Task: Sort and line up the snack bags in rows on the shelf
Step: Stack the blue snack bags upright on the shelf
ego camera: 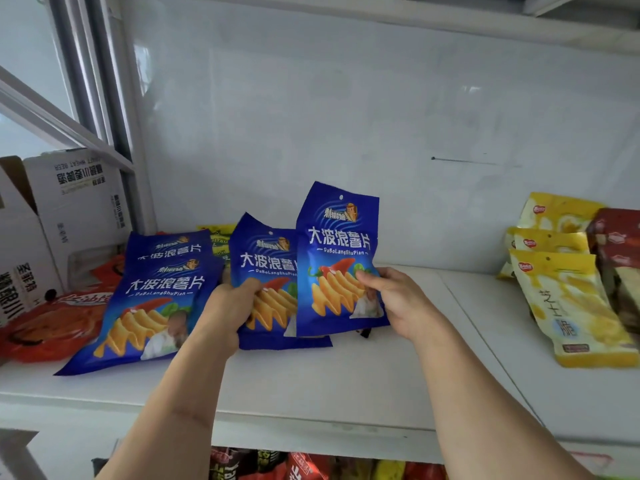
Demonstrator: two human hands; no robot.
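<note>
On the white shelf, my right hand grips a blue chip bag by its lower right side and holds it upright. Just left of it, my left hand holds a second blue chip bag, which overlaps another blue bag lying flat beneath. Two more blue bags lie stacked at the left. An orange-red snack bag lies flat at the far left. A yellow-green bag peeks out behind the blue ones.
Several yellow snack bags lie in a row at the right, with dark red bags beside them. White cardboard boxes stand at the left. More snack bags fill the shelf below. A white back wall closes the shelf.
</note>
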